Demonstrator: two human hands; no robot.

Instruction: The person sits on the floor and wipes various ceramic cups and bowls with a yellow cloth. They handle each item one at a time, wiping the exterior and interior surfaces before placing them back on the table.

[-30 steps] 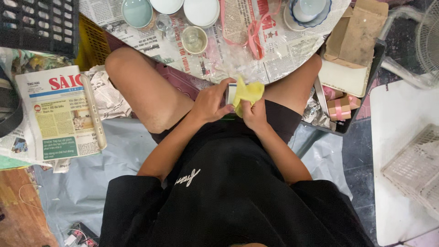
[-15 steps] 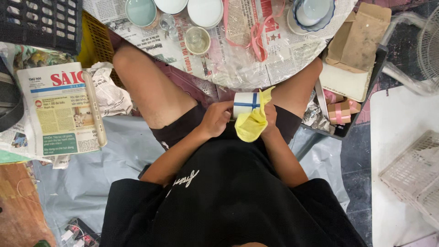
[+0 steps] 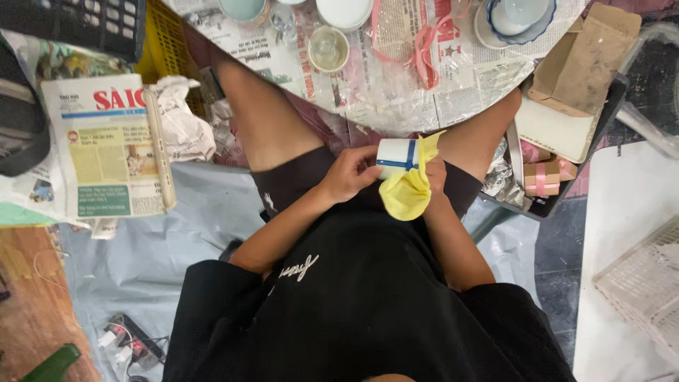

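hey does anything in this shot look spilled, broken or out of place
Nothing looks spilled or broken. The left hand holds a white cup with blue stripes sideways over the lap, and the right hand presses a yellow cloth against it. One crumpled paper wad lies beside the folded newspaper.

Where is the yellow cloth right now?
In the head view, the soft yellow cloth is just right of centre over the person's lap, draped over the right hand against the white cup with blue stripes that the left hand steadies.
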